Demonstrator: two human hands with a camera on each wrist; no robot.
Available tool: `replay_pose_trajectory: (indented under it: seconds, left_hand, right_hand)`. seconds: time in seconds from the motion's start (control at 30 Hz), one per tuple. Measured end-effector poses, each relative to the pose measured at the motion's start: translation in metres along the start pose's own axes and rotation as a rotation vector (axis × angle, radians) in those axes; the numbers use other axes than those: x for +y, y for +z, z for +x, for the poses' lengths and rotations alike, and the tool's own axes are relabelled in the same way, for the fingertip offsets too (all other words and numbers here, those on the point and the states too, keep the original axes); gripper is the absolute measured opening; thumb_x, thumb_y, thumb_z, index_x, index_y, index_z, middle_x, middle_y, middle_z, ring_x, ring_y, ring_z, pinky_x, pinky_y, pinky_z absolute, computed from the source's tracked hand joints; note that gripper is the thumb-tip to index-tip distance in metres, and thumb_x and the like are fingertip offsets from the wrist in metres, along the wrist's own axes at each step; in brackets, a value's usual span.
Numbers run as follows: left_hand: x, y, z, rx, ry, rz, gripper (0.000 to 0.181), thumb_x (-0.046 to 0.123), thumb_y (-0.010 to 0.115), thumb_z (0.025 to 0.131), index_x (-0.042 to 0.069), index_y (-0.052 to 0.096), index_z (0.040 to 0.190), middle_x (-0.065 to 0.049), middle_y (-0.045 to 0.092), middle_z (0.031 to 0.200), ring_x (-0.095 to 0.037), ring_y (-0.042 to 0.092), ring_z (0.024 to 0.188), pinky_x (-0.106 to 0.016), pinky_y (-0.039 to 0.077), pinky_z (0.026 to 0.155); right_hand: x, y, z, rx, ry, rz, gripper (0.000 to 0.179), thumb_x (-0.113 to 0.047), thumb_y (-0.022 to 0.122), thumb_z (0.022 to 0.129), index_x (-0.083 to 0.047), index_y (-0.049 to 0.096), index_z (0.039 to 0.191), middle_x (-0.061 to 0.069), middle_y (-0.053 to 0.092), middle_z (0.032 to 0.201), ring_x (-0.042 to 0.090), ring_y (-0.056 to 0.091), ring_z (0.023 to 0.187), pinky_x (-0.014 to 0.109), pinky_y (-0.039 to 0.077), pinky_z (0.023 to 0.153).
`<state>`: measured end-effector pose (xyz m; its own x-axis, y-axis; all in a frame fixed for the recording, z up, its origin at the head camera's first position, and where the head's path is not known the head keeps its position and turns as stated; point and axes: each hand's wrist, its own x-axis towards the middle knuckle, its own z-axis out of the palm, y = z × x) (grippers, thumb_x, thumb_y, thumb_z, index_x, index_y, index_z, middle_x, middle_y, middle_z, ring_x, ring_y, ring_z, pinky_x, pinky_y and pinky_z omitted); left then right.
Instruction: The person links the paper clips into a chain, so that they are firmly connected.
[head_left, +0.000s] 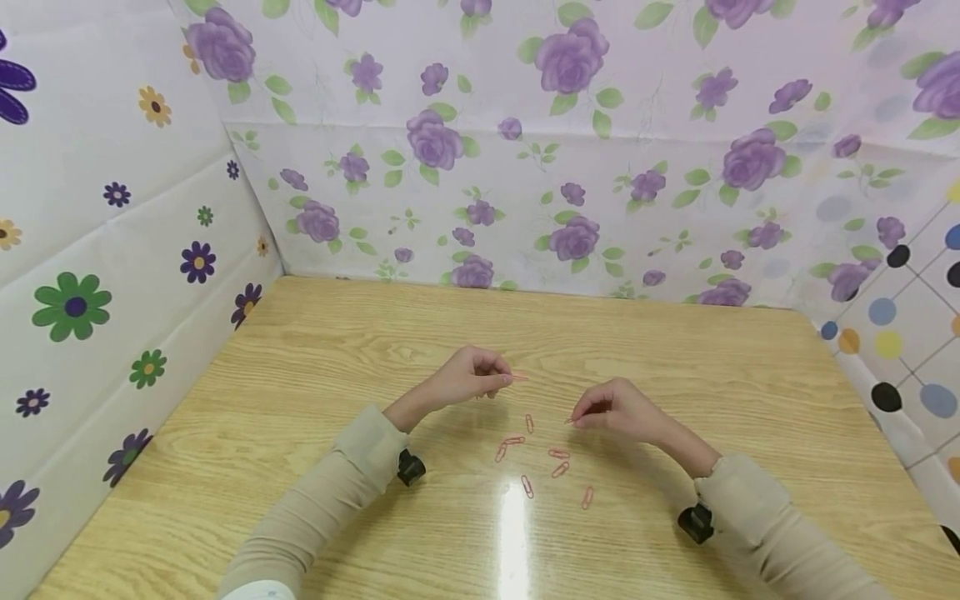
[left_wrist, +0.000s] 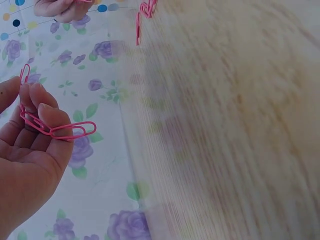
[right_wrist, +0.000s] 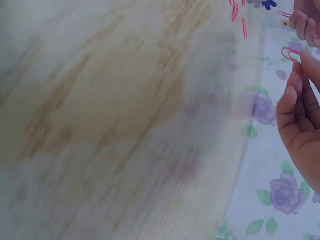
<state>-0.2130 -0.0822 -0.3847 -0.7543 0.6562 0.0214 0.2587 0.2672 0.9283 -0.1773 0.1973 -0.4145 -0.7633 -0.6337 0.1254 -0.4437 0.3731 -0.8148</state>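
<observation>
My left hand point(head_left: 474, 375) is above the table, pinching one pink paper clip point(left_wrist: 25, 73) between thumb and fingers. From that clip, linked pink paper clips point(left_wrist: 75, 131) run down across the curled fingers in the left wrist view. To the right, my right hand point(head_left: 621, 408) pinches a single pink paper clip point(right_wrist: 290, 54) by one end, its rounded loop sticking out. The two hands are apart. Between and below them, several loose pink paper clips lie scattered, among them one clip point(head_left: 529, 423) near the left hand and another clip point(head_left: 587, 497) closer to me.
The wooden table point(head_left: 360, 333) reaches back to a wall cloth point(head_left: 487, 167) with purple flowers. Patterned cloths also hang at the left and right sides. A black wrist camera point(head_left: 410, 467) sits under the left cuff, another camera point(head_left: 696, 523) under the right.
</observation>
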Motion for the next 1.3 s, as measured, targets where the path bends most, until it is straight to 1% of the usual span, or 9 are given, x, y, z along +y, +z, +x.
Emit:
replay_pose_trajectory:
  seconds: [0.13, 0.4, 0.63, 0.7, 0.83, 0.93, 1.03, 1.2, 1.3]
  left_hand:
    - [-0.011, 0.001, 0.004, 0.003, 0.012, -0.006, 0.015, 0.010, 0.056, 0.091, -0.003, 0.064, 0.092, -0.019, 0.057, 0.068, -0.034, 0.046, 0.061, -0.023, 0.035, 0.048]
    - [-0.011, 0.002, 0.004, 0.022, 0.018, 0.015, 0.014, 0.013, 0.058, 0.090, 0.001, 0.065, 0.089, -0.008, 0.055, 0.064, -0.032, 0.046, 0.059, -0.023, 0.034, 0.047]
    - [-0.011, 0.003, 0.003, 0.013, 0.038, 0.018, 0.014, 0.012, 0.057, 0.091, -0.001, 0.064, 0.090, -0.023, 0.056, 0.071, -0.042, 0.047, 0.065, -0.025, 0.037, 0.050]
    - [-0.007, 0.003, 0.003, 0.010, 0.032, 0.025, 0.014, 0.010, 0.056, 0.091, -0.002, 0.064, 0.091, -0.022, 0.056, 0.070, -0.038, 0.048, 0.063, -0.026, 0.038, 0.051]
    - [0.010, 0.002, -0.003, 0.001, 0.043, 0.033, 0.015, 0.007, 0.055, 0.091, -0.005, 0.064, 0.092, -0.020, 0.055, 0.067, -0.023, 0.047, 0.058, -0.025, 0.039, 0.053]
    - [0.020, 0.002, -0.007, -0.002, 0.059, 0.030, 0.014, 0.006, 0.054, 0.091, -0.005, 0.064, 0.093, -0.021, 0.055, 0.067, -0.027, 0.046, 0.058, -0.024, 0.038, 0.053]
    - [0.020, 0.002, -0.007, 0.003, 0.065, 0.031, 0.014, 0.005, 0.054, 0.091, -0.004, 0.064, 0.093, -0.022, 0.054, 0.069, -0.032, 0.045, 0.059, -0.024, 0.036, 0.052]
    - [0.023, 0.002, -0.006, 0.013, 0.075, 0.046, 0.014, 0.005, 0.054, 0.091, -0.005, 0.063, 0.092, -0.026, 0.055, 0.071, -0.016, 0.045, 0.056, -0.024, 0.035, 0.052]
    - [0.023, 0.003, -0.005, 0.024, 0.072, 0.052, 0.014, 0.005, 0.055, 0.091, -0.005, 0.064, 0.092, -0.020, 0.056, 0.069, -0.011, 0.046, 0.056, -0.023, 0.036, 0.052]
  right_hand:
    - [0.000, 0.000, 0.001, 0.036, 0.025, -0.030, 0.007, -0.003, 0.065, 0.082, 0.002, 0.070, 0.086, 0.012, 0.068, 0.084, 0.011, 0.061, 0.070, 0.024, 0.048, 0.058]
    - [-0.002, -0.001, 0.008, 0.107, 0.054, -0.010, 0.012, -0.011, 0.063, 0.086, -0.002, 0.070, 0.090, 0.012, 0.068, 0.082, 0.027, 0.062, 0.070, 0.034, 0.051, 0.059]
    - [-0.007, -0.001, 0.014, 0.166, 0.048, -0.016, 0.008, -0.013, 0.062, 0.087, -0.006, 0.066, 0.085, 0.015, 0.065, 0.075, 0.034, 0.059, 0.066, 0.024, 0.043, 0.051]
    - [-0.008, -0.001, 0.016, 0.174, 0.043, -0.022, 0.006, -0.010, 0.061, 0.087, -0.008, 0.065, 0.083, 0.014, 0.065, 0.075, 0.031, 0.059, 0.064, 0.024, 0.043, 0.051]
    - [-0.033, -0.002, 0.017, 0.184, 0.048, -0.050, 0.006, -0.001, 0.058, 0.088, 0.000, 0.062, 0.084, 0.009, 0.064, 0.073, 0.016, 0.059, 0.063, 0.024, 0.044, 0.052]
    - [-0.049, -0.002, 0.018, 0.196, 0.048, -0.064, 0.006, 0.004, 0.056, 0.087, 0.006, 0.060, 0.084, 0.007, 0.063, 0.073, 0.010, 0.057, 0.063, 0.028, 0.048, 0.056]
    - [-0.040, 0.001, 0.020, 0.221, 0.024, -0.069, 0.006, 0.003, 0.056, 0.088, 0.006, 0.060, 0.084, 0.007, 0.062, 0.072, 0.008, 0.056, 0.062, 0.029, 0.048, 0.057]
    - [-0.016, 0.005, 0.024, 0.252, 0.009, -0.062, 0.007, -0.003, 0.057, 0.089, 0.001, 0.060, 0.084, 0.011, 0.062, 0.074, 0.010, 0.056, 0.062, 0.026, 0.046, 0.055]
    - [-0.013, 0.005, 0.024, 0.255, 0.005, -0.050, 0.007, -0.006, 0.057, 0.089, -0.001, 0.060, 0.084, 0.011, 0.063, 0.076, 0.015, 0.060, 0.066, 0.030, 0.049, 0.058]
